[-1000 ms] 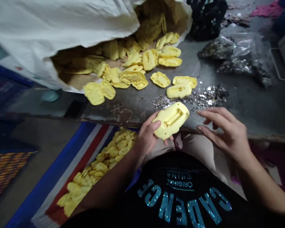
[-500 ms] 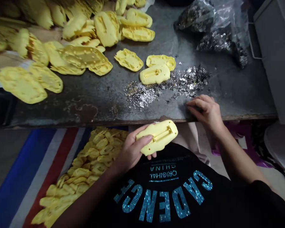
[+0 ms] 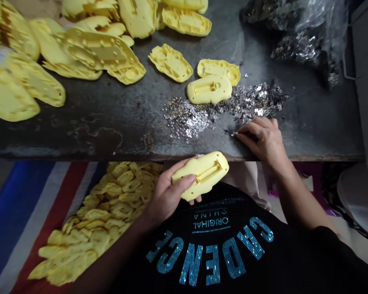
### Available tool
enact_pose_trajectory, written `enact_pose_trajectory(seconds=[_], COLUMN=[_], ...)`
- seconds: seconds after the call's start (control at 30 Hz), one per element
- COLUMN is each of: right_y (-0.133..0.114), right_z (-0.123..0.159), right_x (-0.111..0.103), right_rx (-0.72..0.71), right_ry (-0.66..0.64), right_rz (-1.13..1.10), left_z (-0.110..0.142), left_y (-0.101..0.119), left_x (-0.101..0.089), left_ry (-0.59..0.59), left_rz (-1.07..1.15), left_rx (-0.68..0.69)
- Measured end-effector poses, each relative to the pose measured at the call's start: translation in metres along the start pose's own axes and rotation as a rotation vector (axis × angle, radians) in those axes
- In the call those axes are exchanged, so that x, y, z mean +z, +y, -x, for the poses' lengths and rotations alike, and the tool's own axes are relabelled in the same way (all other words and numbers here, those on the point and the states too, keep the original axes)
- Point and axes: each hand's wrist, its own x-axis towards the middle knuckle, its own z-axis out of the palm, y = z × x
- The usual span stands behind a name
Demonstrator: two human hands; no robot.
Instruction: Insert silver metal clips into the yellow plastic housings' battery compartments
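My left hand (image 3: 168,190) grips a yellow plastic housing shell (image 3: 204,173) just in front of the table edge, thumb on top and fingers beneath. The shell's long battery compartment faces up. Over the table, my right hand (image 3: 262,139) has thumb and index finger pinched together at a small shiny metal piece (image 3: 234,133). Just beyond these fingertips spreads a pile of small metal pieces (image 3: 257,100). Another yellow shell (image 3: 210,89) lies compartment up at the edge of the pile, overlapping an inside-up shell (image 3: 216,67).
Many yellow shells (image 3: 101,53) are heaped on the table's left, and one lone shell (image 3: 171,63) lies nearer the middle. A clear plastic bag (image 3: 309,24) of metal pieces stands back right. Below the table edge, more shells (image 3: 110,212) fill a striped sack (image 3: 33,204).
The view has shifted, so the table things appear displaced. My right fingertips have moved slightly left, with a small metal piece now visible at them. My left hand keeps hold of the shell.
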Motion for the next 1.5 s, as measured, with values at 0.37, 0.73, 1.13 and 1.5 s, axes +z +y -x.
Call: enact_pose_trajectory(seconds=[0.37, 0.73, 1.13, 1.5], right_y=[0.003, -0.014, 0.003, 0.002], right_z=[0.047, -0.005, 0.010, 0.012], right_x=[-0.016, -0.008, -0.021, -0.018], right_rx=[-0.010, -0.026, 0.105, 0.084], right_ry=[0.112, -0.057, 0.003, 0.001], right_rz=[-0.011, 0.010, 0.060, -0.031], left_z=[-0.005, -0.003, -0.002, -0.001], left_y=[0.004, 0.001, 0.009, 0.009], left_x=[0.009, 0.011, 0.015, 0.019], left_ry=[0.000, 0.009, 0.019, 0.050], left_rz=[-0.024, -0.041, -0.057, -0.016], left_rx=[-0.008, 0.027, 0.002, 0.038])
